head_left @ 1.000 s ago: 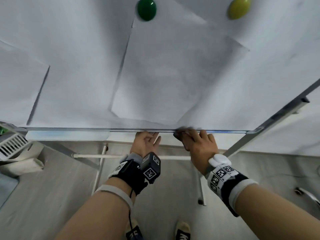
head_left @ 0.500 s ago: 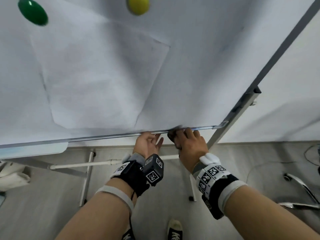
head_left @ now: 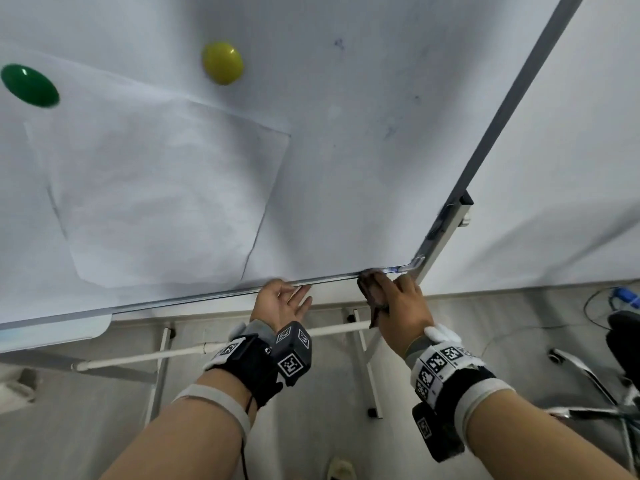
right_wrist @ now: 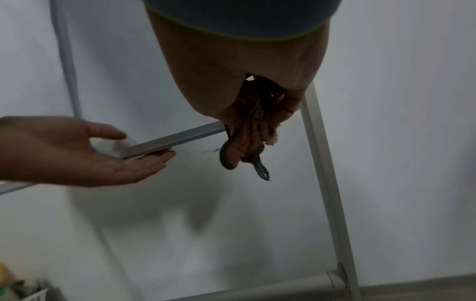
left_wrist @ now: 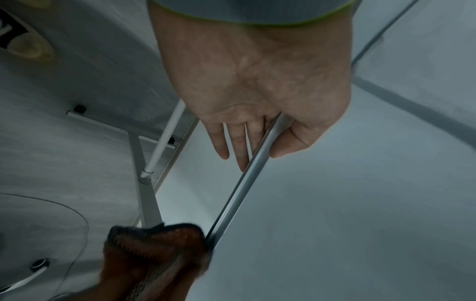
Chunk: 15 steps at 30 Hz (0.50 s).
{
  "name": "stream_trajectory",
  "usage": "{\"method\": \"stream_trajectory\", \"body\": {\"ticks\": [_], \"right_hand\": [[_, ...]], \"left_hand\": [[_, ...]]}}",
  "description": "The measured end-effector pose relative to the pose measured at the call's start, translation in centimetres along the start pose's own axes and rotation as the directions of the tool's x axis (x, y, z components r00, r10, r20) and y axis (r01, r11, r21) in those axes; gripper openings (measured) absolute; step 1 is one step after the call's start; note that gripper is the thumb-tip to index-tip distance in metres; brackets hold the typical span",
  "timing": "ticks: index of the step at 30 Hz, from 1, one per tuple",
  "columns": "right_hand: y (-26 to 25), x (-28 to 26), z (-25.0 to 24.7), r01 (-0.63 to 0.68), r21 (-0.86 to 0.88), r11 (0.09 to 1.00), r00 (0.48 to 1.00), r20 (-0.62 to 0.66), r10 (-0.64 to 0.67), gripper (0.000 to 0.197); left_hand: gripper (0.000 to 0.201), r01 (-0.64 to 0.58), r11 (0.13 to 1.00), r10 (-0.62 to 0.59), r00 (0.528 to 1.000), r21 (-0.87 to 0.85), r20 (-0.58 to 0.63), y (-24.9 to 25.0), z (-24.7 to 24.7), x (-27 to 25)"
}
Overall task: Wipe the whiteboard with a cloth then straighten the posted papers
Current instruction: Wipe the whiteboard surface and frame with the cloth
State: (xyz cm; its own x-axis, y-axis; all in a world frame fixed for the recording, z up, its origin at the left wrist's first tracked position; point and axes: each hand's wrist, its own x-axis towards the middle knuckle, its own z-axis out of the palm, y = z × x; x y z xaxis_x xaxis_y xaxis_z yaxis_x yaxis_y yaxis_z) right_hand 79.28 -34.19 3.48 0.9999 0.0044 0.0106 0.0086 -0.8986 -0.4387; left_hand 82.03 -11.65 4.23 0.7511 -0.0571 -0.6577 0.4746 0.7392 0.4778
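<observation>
The whiteboard [head_left: 363,150] fills the upper head view, with faint ink marks [head_left: 391,131] on its right part. A white paper [head_left: 166,195] hangs tilted under a green magnet [head_left: 29,85]; a yellow magnet [head_left: 222,63] sits to the right. My right hand [head_left: 401,303] grips a brown cloth [head_left: 372,294] and presses it on the bottom rail [head_left: 194,299] beside the lower right corner. In the right wrist view the cloth [right_wrist: 247,142] dangles below that hand [right_wrist: 231,71]. My left hand [head_left: 282,301] cups the rail [left_wrist: 239,193] with straight fingers [left_wrist: 242,146] behind it and the thumb in front.
Below the board are the stand's white crossbar [head_left: 156,355] and legs [head_left: 363,358] on a grey floor. A chair base [head_left: 588,375] and a cable [head_left: 620,299] lie at the right. The pen tray [head_left: 52,330] juts out at the lower left. A white wall stands right of the frame.
Both hands have slid right along the bottom rail. The cloth now sits close to the board's lower right corner, and more of it hangs below my right hand.
</observation>
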Motion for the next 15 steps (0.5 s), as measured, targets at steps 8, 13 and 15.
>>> {"method": "stream_trajectory", "body": {"ticks": [8,13,15], "right_hand": [[-0.3,-0.5,-0.3,-0.041,0.113,0.993,0.990,-0.129,0.055,0.037],[2.1,-1.2,-2.6,-0.281,0.372,0.884,0.889,-0.246,0.386,0.027],[2.9,-0.9,-3.2,-0.321,0.398,0.859,0.836,-0.306,0.455,0.021]], "left_hand": [[0.023,0.046,0.999,-0.047,0.998,0.012,0.032,-0.3,0.0,-0.1],[0.020,0.073,0.997,-0.073,0.996,0.019,0.041,-0.8,0.4,0.0],[0.019,0.079,0.997,-0.080,0.996,0.022,0.043,-1.6,1.4,0.1]]}}
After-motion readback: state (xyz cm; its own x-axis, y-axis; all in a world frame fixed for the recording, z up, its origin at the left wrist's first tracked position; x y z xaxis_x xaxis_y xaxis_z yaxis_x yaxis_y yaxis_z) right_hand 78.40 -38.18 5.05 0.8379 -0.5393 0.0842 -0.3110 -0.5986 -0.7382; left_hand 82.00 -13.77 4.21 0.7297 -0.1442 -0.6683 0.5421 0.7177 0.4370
